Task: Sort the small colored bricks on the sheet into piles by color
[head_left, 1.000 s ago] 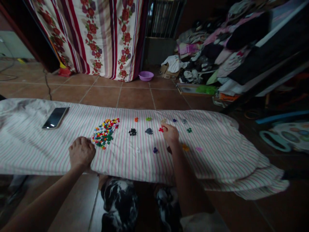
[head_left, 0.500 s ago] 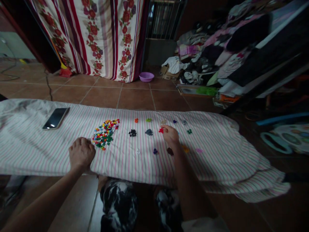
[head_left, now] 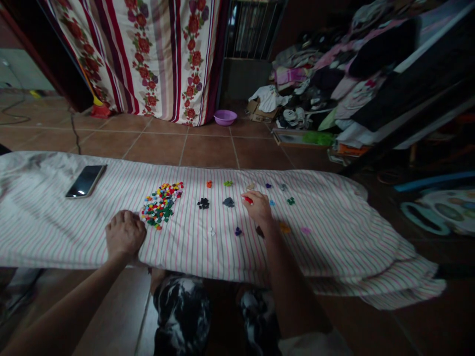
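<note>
The phone [head_left: 85,181] lies at the far left of the cloth [head_left: 334,247]. Next comes the left hand [head_left: 126,231], fingers curled under (whether they hold anything, I cannot tell), just beside the mixed pile [head_left: 161,205]; a sideways slip of its knuckles could scatter the edge. Then black bits [head_left: 203,203] and grey bits [head_left: 228,202]. The red bits [head_left: 248,200] show at the right hand's [head_left: 259,207] fingertips; whether its grip pinches them or only touches, I cannot tell. Brown bits [head_left: 260,231] sit close by the right wrist, so a low drag could smear them towards the yellow ones [head_left: 285,227]. A tug on the cloth could shift every cluster.
</note>
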Action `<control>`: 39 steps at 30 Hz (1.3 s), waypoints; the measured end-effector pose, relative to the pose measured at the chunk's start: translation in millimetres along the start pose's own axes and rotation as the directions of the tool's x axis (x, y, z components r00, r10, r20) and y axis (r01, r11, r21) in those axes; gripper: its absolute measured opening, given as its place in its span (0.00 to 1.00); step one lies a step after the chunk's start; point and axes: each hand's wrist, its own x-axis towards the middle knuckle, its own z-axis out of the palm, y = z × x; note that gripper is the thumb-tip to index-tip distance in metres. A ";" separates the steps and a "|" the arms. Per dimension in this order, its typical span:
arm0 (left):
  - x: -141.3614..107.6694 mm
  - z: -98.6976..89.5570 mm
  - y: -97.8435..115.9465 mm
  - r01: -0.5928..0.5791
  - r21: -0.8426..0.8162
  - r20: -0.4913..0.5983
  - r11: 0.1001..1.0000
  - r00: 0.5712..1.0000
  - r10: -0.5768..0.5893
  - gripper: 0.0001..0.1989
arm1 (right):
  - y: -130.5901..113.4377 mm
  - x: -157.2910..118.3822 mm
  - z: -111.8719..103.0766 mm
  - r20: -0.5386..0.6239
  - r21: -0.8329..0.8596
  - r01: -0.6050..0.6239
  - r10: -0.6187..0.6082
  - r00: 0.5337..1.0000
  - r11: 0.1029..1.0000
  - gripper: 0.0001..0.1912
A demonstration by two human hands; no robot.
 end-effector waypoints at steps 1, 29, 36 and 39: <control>0.0 -0.1 0.1 0.001 0.000 0.001 1.000 1.000 -0.001 0.16 | 0.8 0.2 0.7 -0.005 0.005 0.000 0.000 1.000 1.000 0.14; 0.1 0.9 -1.2 -0.010 -0.094 -0.003 0.996 1.000 0.010 0.15 | -15.2 9.9 -16.4 -0.200 0.194 -0.057 0.096 0.975 0.979 0.14; 0.7 -1.4 -0.3 0.003 -0.112 0.024 0.994 1.000 0.000 0.16 | -101.0 17.0 -5.6 -0.236 0.325 0.045 0.035 0.971 0.945 0.16; 0.8 -3.0 0.3 0.003 -0.109 0.030 0.994 1.000 0.000 0.16 | -144.4 15.9 14.8 -0.135 0.411 0.128 -0.078 0.988 0.903 0.16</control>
